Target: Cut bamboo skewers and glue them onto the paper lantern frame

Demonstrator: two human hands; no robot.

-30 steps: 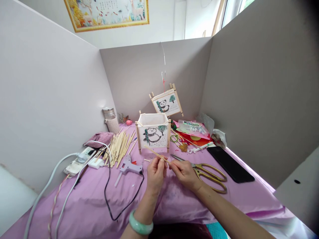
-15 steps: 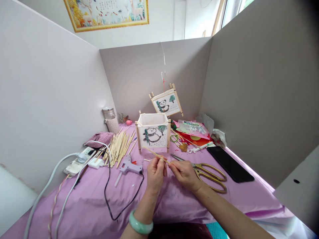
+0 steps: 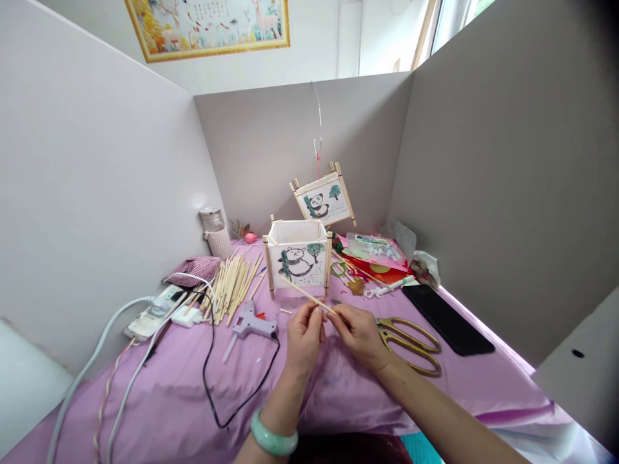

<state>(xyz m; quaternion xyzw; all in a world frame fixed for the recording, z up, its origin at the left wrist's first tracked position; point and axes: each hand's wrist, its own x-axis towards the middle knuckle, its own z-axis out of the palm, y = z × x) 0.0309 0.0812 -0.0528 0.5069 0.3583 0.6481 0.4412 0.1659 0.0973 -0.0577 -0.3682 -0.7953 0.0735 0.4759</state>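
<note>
Between my two hands is a thin wooden stick (image 3: pixel 302 292), slanting up to the left. My left hand (image 3: pixel 304 332) pinches it near its middle, and my right hand (image 3: pixel 356 332) is closed round its lower right end. Just beyond the stick stands a paper lantern (image 3: pixel 298 264) with stick corner posts and a panda drawn on its front. Gold-handled scissors (image 3: pixel 411 345) lie beside my right hand, their blades mostly hidden behind it. A lilac glue gun (image 3: pixel 254 322) rests to the left of my left hand.
Loose wooden sticks (image 3: pixel 232 287) lie in a pile at left, near a power strip (image 3: pixel 155 316) with cables. A second panda lantern (image 3: pixel 324 198) hangs tilted from a wire. At right are a black phone (image 3: pixel 447 319) and craft supplies (image 3: pixel 380 251). Grey partitions (image 3: pixel 300 129) enclose the table.
The stick has shifted slightly right and up and tilts more steeply. My right hand has moved a little, covering more of the scissor blades. My left hand stays nearly in place.
</note>
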